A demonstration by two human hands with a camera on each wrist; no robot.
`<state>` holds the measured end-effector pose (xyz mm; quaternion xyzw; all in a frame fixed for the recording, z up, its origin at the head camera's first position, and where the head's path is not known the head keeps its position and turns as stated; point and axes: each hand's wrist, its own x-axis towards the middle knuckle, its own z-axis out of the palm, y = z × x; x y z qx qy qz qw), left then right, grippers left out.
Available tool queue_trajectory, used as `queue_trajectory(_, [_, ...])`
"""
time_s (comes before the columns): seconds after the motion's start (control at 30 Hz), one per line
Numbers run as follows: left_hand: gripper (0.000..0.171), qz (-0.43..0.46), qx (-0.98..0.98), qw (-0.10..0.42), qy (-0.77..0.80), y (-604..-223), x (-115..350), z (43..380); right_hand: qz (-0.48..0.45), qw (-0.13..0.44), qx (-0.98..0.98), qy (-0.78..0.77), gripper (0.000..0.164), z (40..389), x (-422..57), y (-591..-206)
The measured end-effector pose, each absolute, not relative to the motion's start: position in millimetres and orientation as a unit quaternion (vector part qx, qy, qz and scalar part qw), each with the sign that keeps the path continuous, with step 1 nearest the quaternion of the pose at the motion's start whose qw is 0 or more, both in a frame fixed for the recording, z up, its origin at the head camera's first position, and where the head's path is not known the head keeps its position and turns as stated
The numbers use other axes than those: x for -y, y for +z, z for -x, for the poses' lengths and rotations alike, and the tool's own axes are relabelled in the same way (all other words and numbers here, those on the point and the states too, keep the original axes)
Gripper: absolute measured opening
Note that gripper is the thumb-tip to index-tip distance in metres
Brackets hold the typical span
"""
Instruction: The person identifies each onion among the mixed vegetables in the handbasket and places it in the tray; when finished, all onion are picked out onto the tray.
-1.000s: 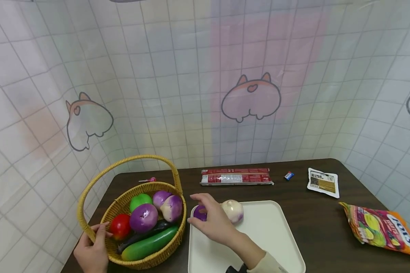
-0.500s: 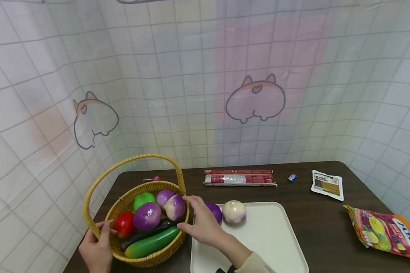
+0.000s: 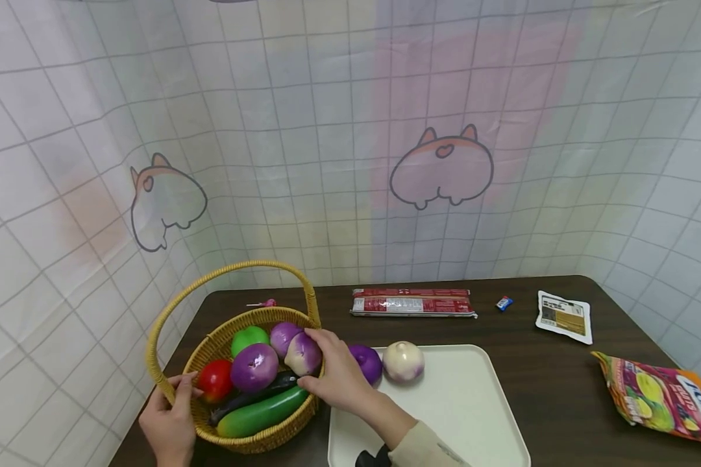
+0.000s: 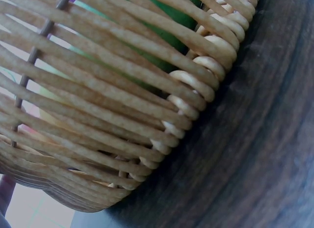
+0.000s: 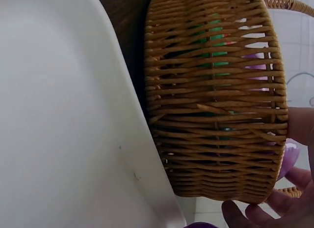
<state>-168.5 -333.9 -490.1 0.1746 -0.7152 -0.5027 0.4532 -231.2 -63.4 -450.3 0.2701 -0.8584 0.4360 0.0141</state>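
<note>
My left hand grips the yellow wicker basket at its left rim, by the foot of the handle. One fingertip lies inside, beside a red tomato. At the right rim my right hand holds a purple-and-white onion between thumb and forefinger; its other fingers hang outside the wicker wall in the right wrist view. Also in the basket are a green pepper, purple onions, a dark eggplant and a green cucumber. The left wrist view shows mostly weave.
Right of the basket is a white tray bearing a purple vegetable and a whitish onion. Behind stand a red packet and a pink lollipop. Further right lie a small blue wrapper, a white pouch and a candy bag.
My right hand has moved left from over the tray's purple vegetable to the basket's right rim and closed in on the onion there. My left hand keeps its grip on the basket.
</note>
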Motion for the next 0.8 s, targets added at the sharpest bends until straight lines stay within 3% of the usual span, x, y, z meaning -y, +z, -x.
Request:
queue_trajectory(0.37, [0.011,-0.176,0.715,0.449,-0.506,-492.7,333.5,169.6,-0.269,-0.003,0.873,0.407,0.085,238.0,69.2,-450.1])
queue_trajectory(0.8, [0.01,-0.173,0.713,0.456,-0.504,-492.8,335.4,169.8,-0.275,0.027,0.852,0.445,0.083,236.3,70.0,-456.0])
